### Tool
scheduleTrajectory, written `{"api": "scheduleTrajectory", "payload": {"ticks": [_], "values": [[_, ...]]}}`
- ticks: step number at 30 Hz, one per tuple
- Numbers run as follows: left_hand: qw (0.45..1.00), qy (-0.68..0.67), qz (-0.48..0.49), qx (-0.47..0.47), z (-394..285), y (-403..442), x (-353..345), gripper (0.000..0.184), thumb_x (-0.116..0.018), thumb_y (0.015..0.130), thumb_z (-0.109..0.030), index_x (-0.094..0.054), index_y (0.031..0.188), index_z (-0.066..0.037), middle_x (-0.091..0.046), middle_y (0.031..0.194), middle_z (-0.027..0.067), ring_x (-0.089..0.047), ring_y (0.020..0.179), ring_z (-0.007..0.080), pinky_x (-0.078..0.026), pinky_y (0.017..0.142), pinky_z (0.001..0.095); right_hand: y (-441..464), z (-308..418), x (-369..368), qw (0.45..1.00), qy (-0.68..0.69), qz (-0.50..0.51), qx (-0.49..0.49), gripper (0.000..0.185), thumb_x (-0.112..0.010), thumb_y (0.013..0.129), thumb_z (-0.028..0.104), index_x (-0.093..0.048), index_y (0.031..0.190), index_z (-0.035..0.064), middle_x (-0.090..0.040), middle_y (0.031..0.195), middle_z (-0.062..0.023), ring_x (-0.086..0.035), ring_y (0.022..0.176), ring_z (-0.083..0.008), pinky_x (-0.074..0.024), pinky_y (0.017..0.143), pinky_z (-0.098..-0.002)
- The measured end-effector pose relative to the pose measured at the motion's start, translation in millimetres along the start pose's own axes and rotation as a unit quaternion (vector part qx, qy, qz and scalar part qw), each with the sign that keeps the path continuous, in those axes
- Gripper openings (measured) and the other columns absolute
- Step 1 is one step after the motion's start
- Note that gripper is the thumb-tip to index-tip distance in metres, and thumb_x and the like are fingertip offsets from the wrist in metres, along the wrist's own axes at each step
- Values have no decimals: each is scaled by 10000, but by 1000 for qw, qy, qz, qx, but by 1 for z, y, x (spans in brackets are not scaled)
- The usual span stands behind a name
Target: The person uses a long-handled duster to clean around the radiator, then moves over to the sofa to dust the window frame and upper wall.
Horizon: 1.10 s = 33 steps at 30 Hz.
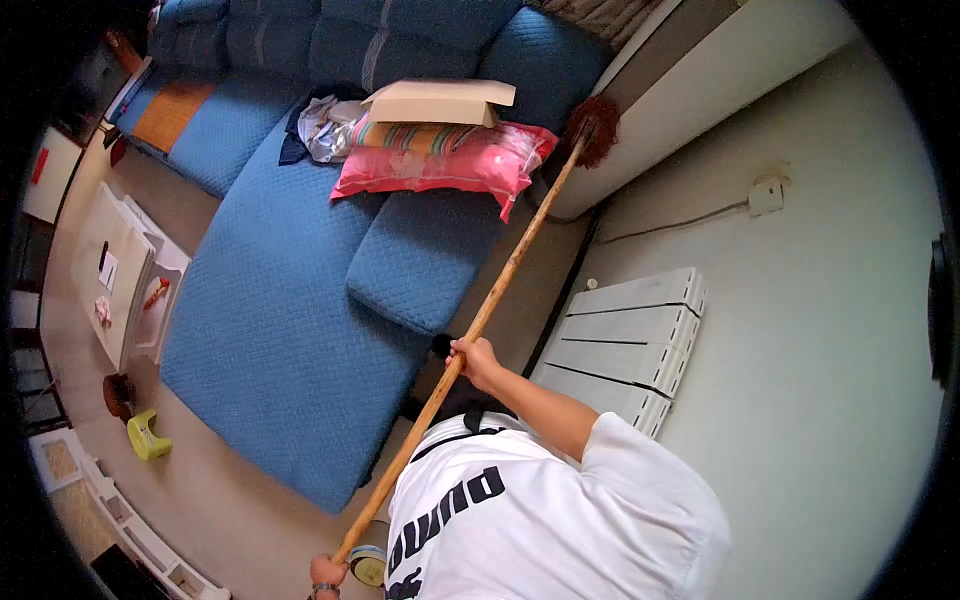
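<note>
My right hand [478,363] is closed around the middle of a mop's long wooden pole [507,272]. Lower down, near the pole's bottom end, my left hand [327,572] grips it too, with a dark band on the wrist. The pole slants up and to the right across the view. At its far end, the mop's dark red shaggy head [604,143] is against or just in front of the pale wall panel [650,150] beside the sofa; I cannot tell whether they touch.
A blue-covered sofa [290,330] holds a pink pillow [430,175], a cardboard box lid [435,102] and crumpled clothes [330,128]. A white radiator [615,345] is on the right wall. Left are a low table [112,280] and a yellow-green stool [147,436].
</note>
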<state>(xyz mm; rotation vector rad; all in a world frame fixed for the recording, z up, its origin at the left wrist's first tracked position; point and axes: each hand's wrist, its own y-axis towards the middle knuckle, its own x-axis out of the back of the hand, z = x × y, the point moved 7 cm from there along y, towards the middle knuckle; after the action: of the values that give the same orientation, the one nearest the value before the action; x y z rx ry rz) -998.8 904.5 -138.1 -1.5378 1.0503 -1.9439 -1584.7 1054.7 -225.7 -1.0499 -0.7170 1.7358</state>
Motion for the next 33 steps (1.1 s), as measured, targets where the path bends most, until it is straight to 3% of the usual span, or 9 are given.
{"api": "scheduleTrajectory", "payload": {"ticks": [6,9,15,22,23,25,27,29,33], "values": [[999,-34,8,5,-33,-16,7,307,-734,527,-272,-690,735,-50,-641,672,166,-632,644,332,-508,641,398,37,-3,25,998,-43,-26,-30,84,-563,836,104,-500,815,54,-544,704,-66,-595,652,-221,-515,621,-388],[1000,-10,-12,-1,-37,-16,12,289,-727,530,-261,-690,732,-57,-636,667,170,-627,646,343,-507,644,406,50,-3,29,999,-35,-29,-26,111,-547,852,114,-493,792,36,-537,680,-76,-593,603,-216,-539,555,-373],[997,35,-64,10,-63,-30,61,240,-680,561,-231,-685,720,-52,-615,653,193,-612,643,367,-501,633,424,72,-14,27,997,-30,3,-77,77,-545,858,124,-524,838,54,-553,718,-51,-607,683,-212,-513,664,-394],[994,73,-76,-14,-96,-32,98,225,-652,581,-228,-672,704,-41,-611,658,200,-606,631,372,-498,598,433,103,9,27,996,-23,-27,-83,100,-531,863,105,-529,890,9,-578,762,-80,-610,679,-214,-531,667,-384],[994,76,-76,-12,-108,-37,105,225,-652,581,-228,-672,704,-41,-611,658,200,-606,631,372,-498,598,433,110,10,27,996,-20,-26,-85,100,-531,863,105,-529,890,9,-578,762,-80,-610,679,-214,-531,667,-384],[992,92,-81,-24,-145,-48,120,221,-638,590,-221,-675,714,-42,-607,654,201,-605,629,372,-500,601,431,124,22,35,996,-20,-66,-50,79,-528,850,66,-529,875,-9,-567,708,-94,-612,611,-213,-540,545,-362],[992,95,-75,-29,-173,-55,130,221,-639,595,-219,-678,725,-45,-610,658,198,-607,633,371,-501,601,430,133,33,40,995,-14,-81,-54,86,-531,854,73,-531,882,-8,-564,710,-94,-606,611,-206,-528,532,-350],[992,98,-68,-32,-201,-67,143,220,-641,599,-217,-681,736,-48,-612,663,196,-608,637,369,-502,602,430,139,43,47,995,-6,-93,-47,100,-512,884,101,-521,905,4,-556,742,-71,-592,646,-182,-527,614,-344],[980,163,-109,-30,-276,-96,170,193,-660,622,-225,-686,733,-68,-629,687,178,-619,644,353,-504,595,428,139,50,48,992,39,-108,-59,111,-526,876,104,-508,862,-4,-532,710,-76,-559,590,-181,-498,507,-317]]}}
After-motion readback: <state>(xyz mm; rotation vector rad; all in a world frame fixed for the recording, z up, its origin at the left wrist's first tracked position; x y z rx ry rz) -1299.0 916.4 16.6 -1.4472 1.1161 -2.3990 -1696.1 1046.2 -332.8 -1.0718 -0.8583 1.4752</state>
